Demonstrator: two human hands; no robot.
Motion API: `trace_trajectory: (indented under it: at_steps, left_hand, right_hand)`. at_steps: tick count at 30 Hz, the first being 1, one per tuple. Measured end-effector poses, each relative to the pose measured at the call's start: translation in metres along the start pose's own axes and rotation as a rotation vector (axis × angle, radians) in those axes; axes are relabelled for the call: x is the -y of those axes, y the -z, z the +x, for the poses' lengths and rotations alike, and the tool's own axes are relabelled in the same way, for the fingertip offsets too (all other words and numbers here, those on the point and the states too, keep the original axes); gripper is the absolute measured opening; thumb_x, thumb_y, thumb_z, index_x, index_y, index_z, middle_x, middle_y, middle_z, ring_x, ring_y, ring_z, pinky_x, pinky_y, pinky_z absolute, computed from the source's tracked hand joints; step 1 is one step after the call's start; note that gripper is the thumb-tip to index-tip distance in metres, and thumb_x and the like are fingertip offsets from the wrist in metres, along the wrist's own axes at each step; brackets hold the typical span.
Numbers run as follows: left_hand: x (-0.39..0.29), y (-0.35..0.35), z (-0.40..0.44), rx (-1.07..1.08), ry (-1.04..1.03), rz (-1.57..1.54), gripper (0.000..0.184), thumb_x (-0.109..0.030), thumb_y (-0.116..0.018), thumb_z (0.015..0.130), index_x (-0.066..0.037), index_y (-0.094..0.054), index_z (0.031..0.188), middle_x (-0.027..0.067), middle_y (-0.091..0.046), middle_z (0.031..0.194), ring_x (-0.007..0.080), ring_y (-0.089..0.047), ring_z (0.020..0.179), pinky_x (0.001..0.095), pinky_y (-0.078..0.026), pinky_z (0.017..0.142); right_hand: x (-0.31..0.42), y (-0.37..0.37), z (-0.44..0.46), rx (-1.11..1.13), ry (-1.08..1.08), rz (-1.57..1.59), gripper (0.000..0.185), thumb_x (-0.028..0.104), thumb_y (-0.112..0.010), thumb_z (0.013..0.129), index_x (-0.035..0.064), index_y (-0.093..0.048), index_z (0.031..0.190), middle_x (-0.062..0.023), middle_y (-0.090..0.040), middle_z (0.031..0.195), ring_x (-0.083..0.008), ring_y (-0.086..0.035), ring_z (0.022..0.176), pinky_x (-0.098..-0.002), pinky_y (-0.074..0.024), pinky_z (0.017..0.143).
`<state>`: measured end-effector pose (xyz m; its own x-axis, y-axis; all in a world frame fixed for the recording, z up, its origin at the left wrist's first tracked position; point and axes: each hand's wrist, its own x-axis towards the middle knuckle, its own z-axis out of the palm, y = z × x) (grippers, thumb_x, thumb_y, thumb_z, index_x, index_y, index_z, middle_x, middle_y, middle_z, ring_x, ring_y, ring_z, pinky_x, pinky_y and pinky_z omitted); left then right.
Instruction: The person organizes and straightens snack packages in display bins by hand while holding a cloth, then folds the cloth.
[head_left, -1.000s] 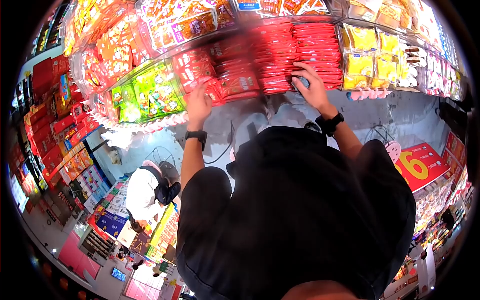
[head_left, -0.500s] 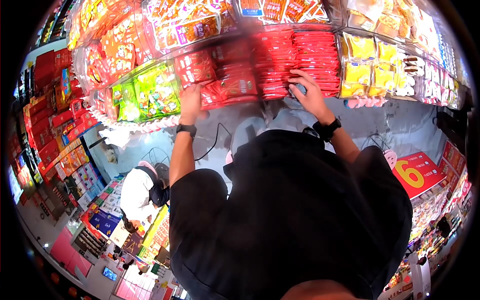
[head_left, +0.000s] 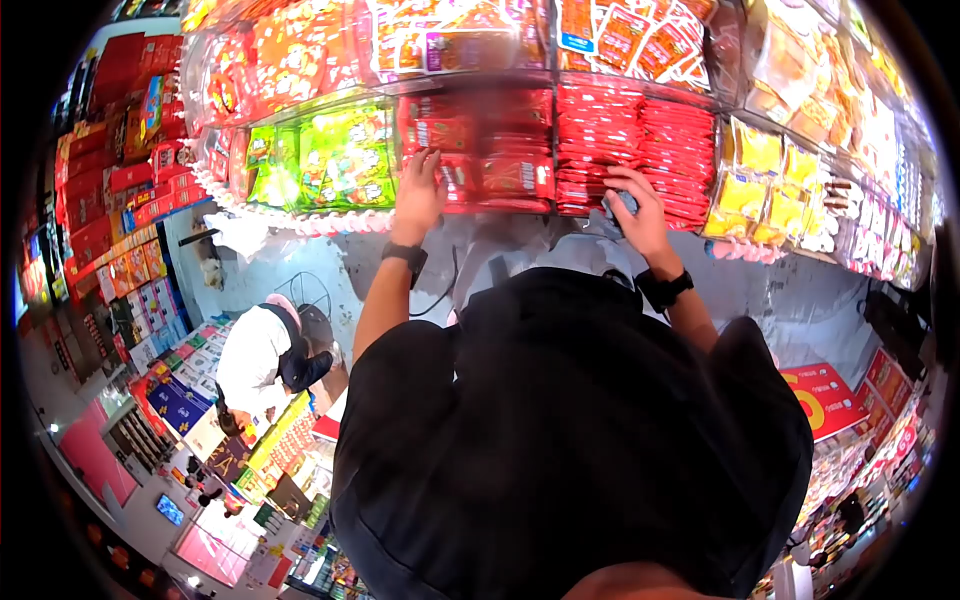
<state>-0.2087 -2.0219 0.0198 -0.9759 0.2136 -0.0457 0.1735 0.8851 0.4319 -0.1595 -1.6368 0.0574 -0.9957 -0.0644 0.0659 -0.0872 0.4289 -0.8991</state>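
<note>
My left hand point(head_left: 420, 197) is at the front left corner of a clear compartment of red snack packets point(head_left: 515, 175). Its fingers are stretched out, touching the left-hand packets. These packets lie in two columns, fairly level. In the neighbouring compartment on the right, red packets point(head_left: 675, 150) are stacked in two tall piles. My right hand point(head_left: 645, 220) rests against the front of those piles, fingers bent over a crumpled grey-blue wad point(head_left: 622, 203) that looks like cloth. Both wrists wear black bands.
Green packets point(head_left: 345, 155) fill the compartment to the left, yellow packets point(head_left: 742, 195) the one to the right. Higher rows hold orange packets point(head_left: 635, 45). A person in white point(head_left: 258, 355) bends over a display behind on the left. A red sign point(head_left: 825, 395) stands on the right.
The view has shifted, so the shelf appears further right and lower. The red packets by my left hand were askew and now lie straighter. My right hand keeps hold of the grey-blue wad.
</note>
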Motion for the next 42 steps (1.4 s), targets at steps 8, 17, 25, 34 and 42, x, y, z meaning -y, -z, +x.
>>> trace_trajectory:
  at_steps: [8, 17, 25, 34, 42]
  left_hand:
    - [0.155, 0.065, 0.026, -0.247, 0.250, 0.043, 0.045, -0.015, -0.067, 0.083, 0.001, -0.056, 0.124, 0.0239, -0.055, 0.127, 0.0392, -0.051, 0.119, 0.0417, -0.041, 0.102]
    - [0.237, 0.068, 0.089, -0.149, 0.487, 0.185, 0.080, -0.046, -0.083, 0.067, 0.008, -0.055, 0.119, 0.0247, -0.059, 0.113, 0.0367, -0.052, 0.108, 0.0461, -0.043, 0.095]
    - [0.234, 0.077, 0.078, -0.047, 0.269, -0.350, 0.035, -0.016, -0.073, 0.076, -0.003, -0.065, 0.107, 0.0195, -0.065, 0.101, 0.0386, -0.060, 0.095, 0.0452, -0.050, 0.083]
    - [0.247, 0.181, -0.003, 0.141, -0.303, -0.606, 0.025, -0.005, -0.068, 0.084, 0.001, -0.063, 0.109, 0.0171, -0.067, 0.102, 0.0326, -0.065, 0.096, 0.0361, -0.051, 0.084]
    - [0.281, 0.114, 0.017, 0.074, 0.029, -0.460, 0.044, -0.026, -0.069, 0.084, 0.002, -0.063, 0.116, 0.0209, -0.064, 0.116, 0.0378, -0.059, 0.110, 0.0407, -0.048, 0.095]
  right_hand:
    - [0.061, -0.063, 0.008, 0.083, -0.043, 0.047, 0.015, -0.001, -0.062, 0.086, -0.0004, -0.066, 0.100, -0.0134, -0.067, 0.101, -0.0274, -0.065, 0.096, -0.0315, -0.0491, 0.086]
    - [0.158, -0.258, 0.052, 0.265, -0.027, 0.074, 0.016, 0.002, -0.062, 0.087, -0.0005, -0.066, 0.103, -0.0141, -0.067, 0.103, -0.0263, -0.065, 0.098, -0.0336, -0.0491, 0.088]
    - [0.195, -0.376, 0.085, 0.257, -0.032, 0.043, 0.020, 0.008, -0.066, 0.085, 0.0033, -0.066, 0.105, -0.0123, -0.066, 0.107, -0.0290, -0.063, 0.102, -0.0362, -0.0491, 0.090]
    - [0.212, -0.402, 0.143, 0.386, 0.011, -0.393, 0.050, 0.014, -0.074, 0.078, 0.0096, -0.058, 0.126, -0.0150, -0.059, 0.126, -0.0344, -0.059, 0.112, -0.0401, -0.0506, 0.089]
    - [0.205, -0.377, 0.068, 0.197, -0.251, -0.168, 0.030, 0.021, -0.074, 0.081, 0.0056, -0.068, 0.107, -0.0172, -0.069, 0.087, -0.0293, -0.069, 0.080, -0.0370, -0.0521, 0.073]
